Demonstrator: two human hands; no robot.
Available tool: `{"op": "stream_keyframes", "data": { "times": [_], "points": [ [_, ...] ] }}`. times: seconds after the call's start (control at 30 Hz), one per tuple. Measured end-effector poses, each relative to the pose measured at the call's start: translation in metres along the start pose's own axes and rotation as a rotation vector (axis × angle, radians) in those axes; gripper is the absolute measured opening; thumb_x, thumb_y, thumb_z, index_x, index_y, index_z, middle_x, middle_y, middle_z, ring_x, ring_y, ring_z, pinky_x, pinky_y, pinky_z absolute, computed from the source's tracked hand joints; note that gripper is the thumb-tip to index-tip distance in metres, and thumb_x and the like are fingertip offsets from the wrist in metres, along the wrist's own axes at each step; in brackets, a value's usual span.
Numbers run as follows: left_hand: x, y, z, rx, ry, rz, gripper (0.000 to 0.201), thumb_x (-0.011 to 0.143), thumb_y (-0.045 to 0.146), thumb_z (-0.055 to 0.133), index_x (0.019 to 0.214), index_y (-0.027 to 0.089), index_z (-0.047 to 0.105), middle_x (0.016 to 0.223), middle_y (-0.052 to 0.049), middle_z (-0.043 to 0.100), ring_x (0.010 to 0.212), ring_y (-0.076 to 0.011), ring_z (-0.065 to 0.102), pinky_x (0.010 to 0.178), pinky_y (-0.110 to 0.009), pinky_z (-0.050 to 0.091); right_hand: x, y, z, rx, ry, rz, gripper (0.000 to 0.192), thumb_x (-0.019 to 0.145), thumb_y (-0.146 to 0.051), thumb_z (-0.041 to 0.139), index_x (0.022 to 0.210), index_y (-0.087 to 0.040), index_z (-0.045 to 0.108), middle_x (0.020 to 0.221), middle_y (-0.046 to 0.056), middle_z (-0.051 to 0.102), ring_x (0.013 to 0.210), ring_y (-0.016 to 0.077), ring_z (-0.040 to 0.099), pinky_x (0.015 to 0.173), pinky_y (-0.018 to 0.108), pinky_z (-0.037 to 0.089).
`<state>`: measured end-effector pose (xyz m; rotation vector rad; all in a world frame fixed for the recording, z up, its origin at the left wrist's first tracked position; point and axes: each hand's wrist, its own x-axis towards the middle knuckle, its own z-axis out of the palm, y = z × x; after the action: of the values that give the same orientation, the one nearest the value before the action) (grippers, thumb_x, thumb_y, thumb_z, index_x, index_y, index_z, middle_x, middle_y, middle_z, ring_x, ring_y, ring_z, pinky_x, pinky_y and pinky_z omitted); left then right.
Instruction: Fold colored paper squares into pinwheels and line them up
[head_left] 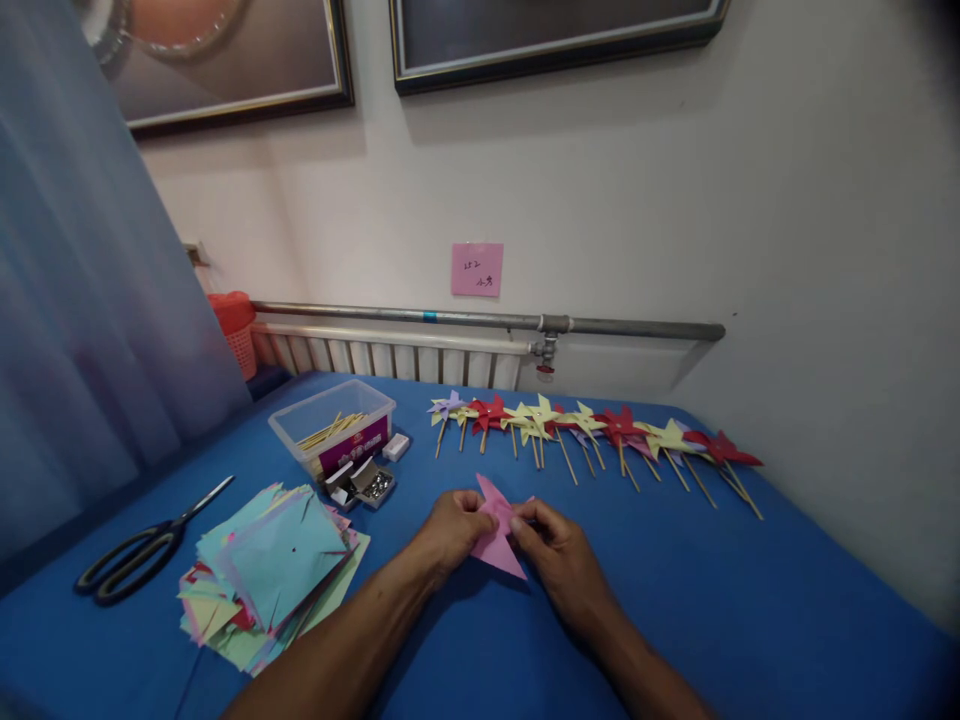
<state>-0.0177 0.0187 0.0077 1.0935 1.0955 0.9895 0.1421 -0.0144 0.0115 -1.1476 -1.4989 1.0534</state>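
Two hands meet on one pink paper square [496,535] lying on the blue bench [675,580] just before the person: the left hand [452,527] pinches its left edge, the right hand [553,552] pinches its right, each grip clenched on the sheet. By my judgement the step in hand is folding the cut points toward the middle; the next move would call for a pin and a stick. Beyond lies a row of finished pinwheels [592,425], well apart. Left sit pin boxes [360,485], a clear tub of sticks [334,425], stacked paper squares [270,575] and scissors [142,545]. Open bench spreads rightward to the wall.
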Motion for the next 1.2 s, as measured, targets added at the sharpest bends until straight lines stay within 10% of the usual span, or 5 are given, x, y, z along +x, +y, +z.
{"op": "stream_keyframes", "data": {
  "times": [0.37, 0.6, 0.9, 1.2],
  "points": [
    [0.004, -0.006, 0.001, 0.031, 0.014, 0.005, 0.013, 0.058, 0.020, 0.066, 0.061, 0.017, 0.054, 0.054, 0.004, 0.052, 0.047, -0.0082, 0.041, 0.050, -0.023, 0.028, 0.004, 0.014, 0.006, 0.160, 0.047, 0.081, 0.035, 0.080, -0.051, 0.068, 0.096, -0.019, 0.068, 0.073, 0.000, 0.064, 0.059, 0.0144, 0.055, 0.058, 0.026, 0.043],
    [0.001, -0.003, 0.002, 0.013, 0.004, 0.017, 0.018, 0.056, 0.024, 0.068, 0.058, 0.018, 0.051, 0.052, 0.005, 0.051, 0.047, -0.0070, 0.039, 0.049, -0.022, 0.027, 0.009, 0.029, 0.014, 0.381, 0.132, 0.157, 0.094, 0.070, -0.041, 0.077, 0.149, -0.021, 0.030, 0.081, -0.001, 0.070, 0.063, 0.0166, 0.062, 0.061, 0.028, 0.048],
    [-0.001, -0.001, 0.003, 0.007, -0.005, 0.026, 0.018, 0.057, 0.025, 0.067, 0.059, 0.018, 0.050, 0.052, 0.005, 0.050, 0.046, -0.0066, 0.037, 0.048, -0.022, 0.026, 0.007, 0.030, 0.018, 0.489, 0.124, 0.251, 0.044, 0.065, -0.049, 0.084, 0.090, -0.019, 0.063, 0.067, -0.002, 0.065, 0.058, 0.0153, 0.059, 0.059, 0.028, 0.046],
    [0.001, -0.008, 0.002, -0.009, -0.040, 0.057, 0.018, 0.059, 0.026, 0.068, 0.063, 0.017, 0.053, 0.054, 0.005, 0.051, 0.048, -0.0071, 0.038, 0.050, -0.023, 0.027, 0.004, 0.021, 0.019, 0.482, 0.071, 0.234, 0.044, 0.067, -0.052, 0.082, 0.089, -0.016, 0.069, 0.074, 0.004, 0.072, 0.067, 0.0200, 0.065, 0.065, 0.032, 0.050]
  ]
}}
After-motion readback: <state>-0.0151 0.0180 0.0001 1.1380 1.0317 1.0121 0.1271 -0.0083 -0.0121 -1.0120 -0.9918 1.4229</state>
